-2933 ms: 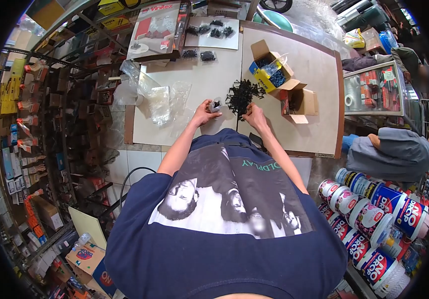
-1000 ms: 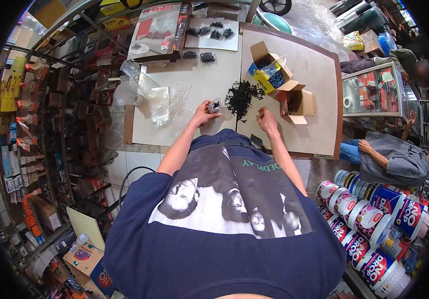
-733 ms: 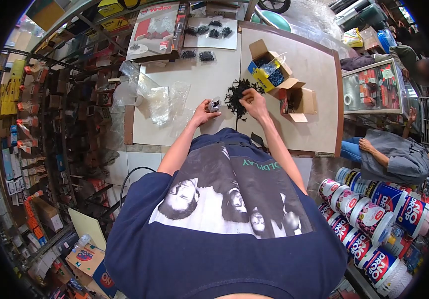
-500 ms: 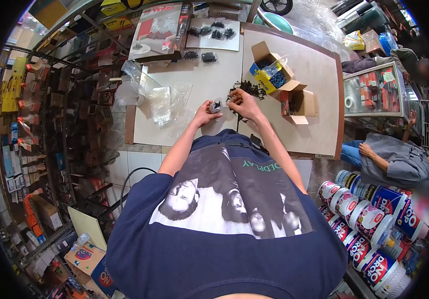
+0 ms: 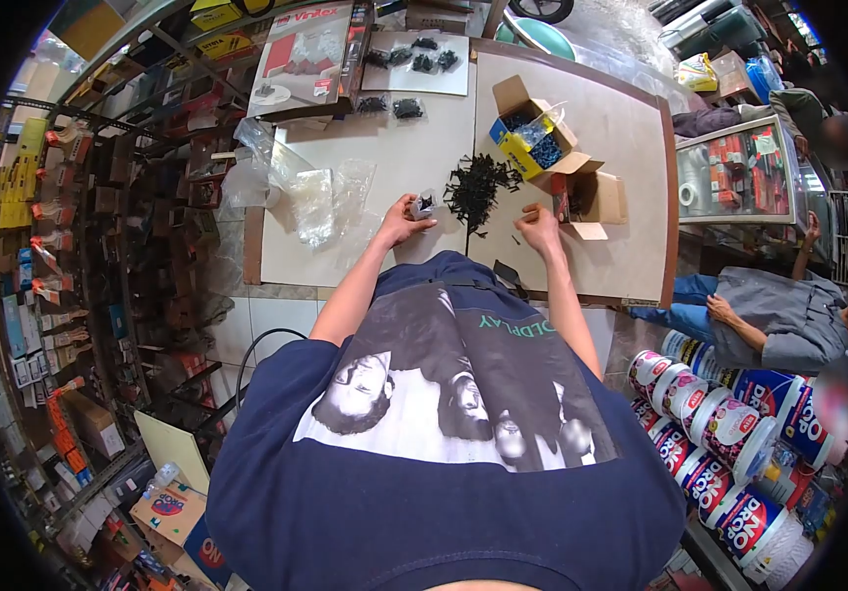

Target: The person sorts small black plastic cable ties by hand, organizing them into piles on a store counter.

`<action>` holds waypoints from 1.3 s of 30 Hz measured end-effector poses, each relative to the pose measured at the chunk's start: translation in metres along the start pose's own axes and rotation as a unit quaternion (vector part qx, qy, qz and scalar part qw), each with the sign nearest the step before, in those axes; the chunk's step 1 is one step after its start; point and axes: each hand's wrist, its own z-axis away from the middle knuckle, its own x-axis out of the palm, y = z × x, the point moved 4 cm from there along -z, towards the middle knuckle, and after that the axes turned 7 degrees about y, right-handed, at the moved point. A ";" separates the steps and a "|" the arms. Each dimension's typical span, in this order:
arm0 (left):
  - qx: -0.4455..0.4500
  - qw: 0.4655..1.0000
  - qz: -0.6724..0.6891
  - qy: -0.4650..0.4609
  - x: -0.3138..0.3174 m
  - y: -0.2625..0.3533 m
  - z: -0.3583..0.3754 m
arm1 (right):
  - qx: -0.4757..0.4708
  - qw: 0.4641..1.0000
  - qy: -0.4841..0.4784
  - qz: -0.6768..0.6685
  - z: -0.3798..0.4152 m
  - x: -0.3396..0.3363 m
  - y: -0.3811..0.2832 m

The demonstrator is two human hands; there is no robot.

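My left hand [image 5: 402, 223] is wrapped round a small clear plastic bag [image 5: 425, 205] with some dark pieces in it. To its right, a pile of black screw-like pieces [image 5: 475, 191] lies on the pale table [image 5: 384, 158]. My right hand [image 5: 540, 229] is over the table right of the pile, its fingers curled together near a small dark piece [image 5: 517, 238]; whether they hold anything is too small to tell. An open yellow and blue box [image 5: 519, 152] of dark pieces and an open brown box [image 5: 603, 199] stand beyond my right hand.
Empty-looking clear bags [image 5: 313, 209] lie at the table's left. Filled small bags [image 5: 407, 108] and a large Vinitex box [image 5: 301, 59] are at the back. Shelves [image 5: 118, 246] stand left. A person [image 5: 783, 313] sits at the right, above stacked paint pails [image 5: 729, 433].
My right hand has moved from the pile's left side to the right, near the brown box, uncovering the pile. My left hand stays on the bag.
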 end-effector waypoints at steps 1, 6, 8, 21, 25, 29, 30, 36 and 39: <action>0.000 1.000 0.000 0.002 0.000 0.001 0.001 | -0.001 1.000 -0.001 -0.001 0.004 0.005 0.000; 0.005 1.000 -0.019 0.010 0.000 0.007 0.004 | -0.018 0.992 0.000 0.121 0.015 0.023 0.012; 0.000 1.000 -0.007 0.007 0.000 0.005 0.004 | -0.016 0.992 0.007 0.123 0.017 0.019 0.015; 0.013 1.000 -0.024 0.010 0.000 -0.004 -0.001 | -0.076 0.994 0.048 -0.063 -0.003 0.012 -0.026; 0.017 0.999 -0.029 0.010 0.000 -0.001 0.000 | -0.119 0.973 -0.035 -0.192 0.002 0.026 -0.104; 0.009 1.000 -0.015 0.005 0.000 -0.005 -0.003 | -0.121 0.966 -0.132 -0.189 0.008 0.049 -0.135; 0.005 1.000 -0.012 0.000 0.000 -0.005 -0.003 | -0.097 0.961 -0.155 -0.206 0.011 0.053 -0.134; 0.008 1.000 0.012 -0.007 0.001 -0.007 -0.004 | -0.028 0.975 -0.110 -0.190 0.003 0.045 -0.090; 0.005 1.000 0.006 -0.004 0.001 -0.003 -0.002 | 0.016 0.983 -0.093 -0.156 0.003 0.030 -0.064</action>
